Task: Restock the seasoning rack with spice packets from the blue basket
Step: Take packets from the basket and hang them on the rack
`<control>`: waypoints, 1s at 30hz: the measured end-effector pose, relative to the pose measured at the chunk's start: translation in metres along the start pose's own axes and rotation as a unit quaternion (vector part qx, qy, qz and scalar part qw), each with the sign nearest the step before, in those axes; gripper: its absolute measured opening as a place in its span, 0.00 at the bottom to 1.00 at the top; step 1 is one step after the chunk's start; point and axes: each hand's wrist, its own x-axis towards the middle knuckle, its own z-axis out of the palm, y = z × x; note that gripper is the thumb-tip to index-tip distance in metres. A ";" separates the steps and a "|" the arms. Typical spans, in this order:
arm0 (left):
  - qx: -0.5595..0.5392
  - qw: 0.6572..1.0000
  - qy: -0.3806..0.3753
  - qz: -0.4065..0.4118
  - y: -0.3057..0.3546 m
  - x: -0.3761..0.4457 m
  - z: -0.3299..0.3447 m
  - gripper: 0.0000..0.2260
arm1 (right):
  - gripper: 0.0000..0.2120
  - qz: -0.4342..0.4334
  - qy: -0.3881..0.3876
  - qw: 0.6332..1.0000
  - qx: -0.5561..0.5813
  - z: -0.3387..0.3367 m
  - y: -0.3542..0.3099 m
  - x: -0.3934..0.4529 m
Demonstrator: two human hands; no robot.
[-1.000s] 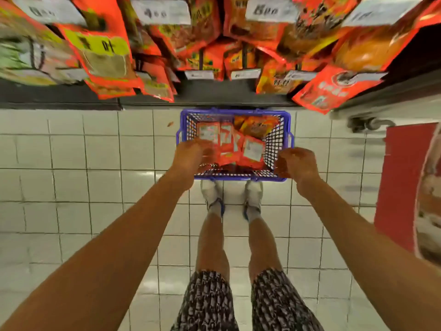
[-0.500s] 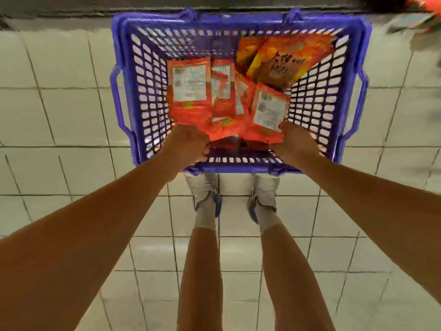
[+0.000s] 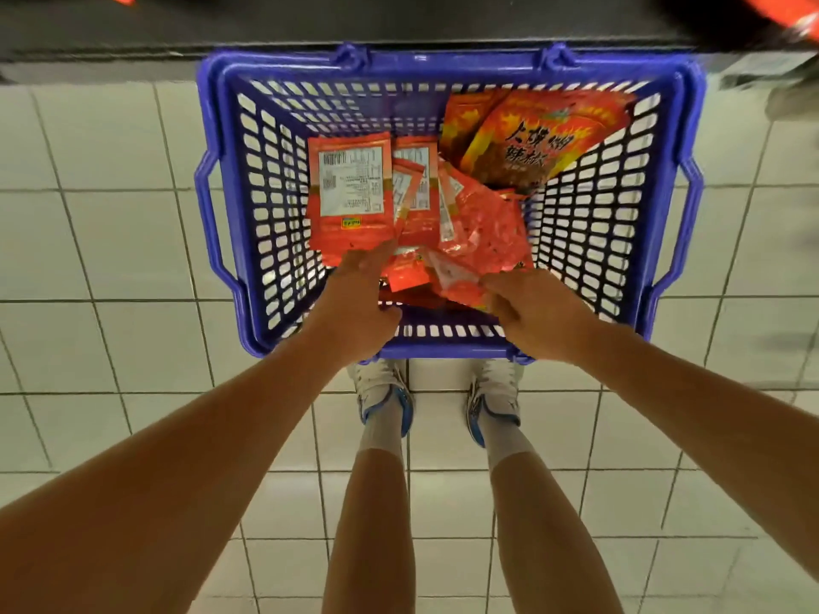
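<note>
- White tiled floor (image 3: 111, 241); a blue basket (image 3: 447, 66) sits on it against the dark base of the shelving, with the person's sneakers (image 3: 385, 396) just below its near rim.
- Inside the basket: red spice packets (image 3: 350, 188) lie label-side up in a loose overlapping heap, from the left-centre of the floor toward the near wall. Two larger orange chilli bags (image 3: 527, 139) lean in the far right corner.
- Left hand (image 3: 354, 312): over the near rim, fingers fairly straight, tips touching the lower edge of the heap. No grip visible.
- Right hand (image 3: 536, 316): over the near rim, fingers and thumb pinching the near edge of a crinkled red packet (image 3: 483, 241) at the right of the heap.
- Step in hand, judged: gathering packets from the basket; none lifted clear yet.
- Next move calls for: closing the left fingers on a few packets, squaring them together, lifting both hands clear of the basket walls toward the rack, which is largely out of view.
- Risk: slick overlapping packets may slide apart when lifted.
</note>
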 end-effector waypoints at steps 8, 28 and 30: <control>-0.002 0.996 0.083 0.019 -0.015 0.003 -0.003 0.12 | 0.15 0.028 0.099 0.992 0.076 0.000 -0.027 0.036; -0.247 0.938 0.218 -0.106 -0.067 -0.025 -0.021 0.11 | 0.17 0.068 -0.008 0.955 -0.289 0.070 -0.017 0.100; -0.246 0.938 0.219 -0.109 -0.064 -0.026 -0.020 0.12 | 0.16 0.057 0.012 0.969 -0.241 0.054 -0.007 0.087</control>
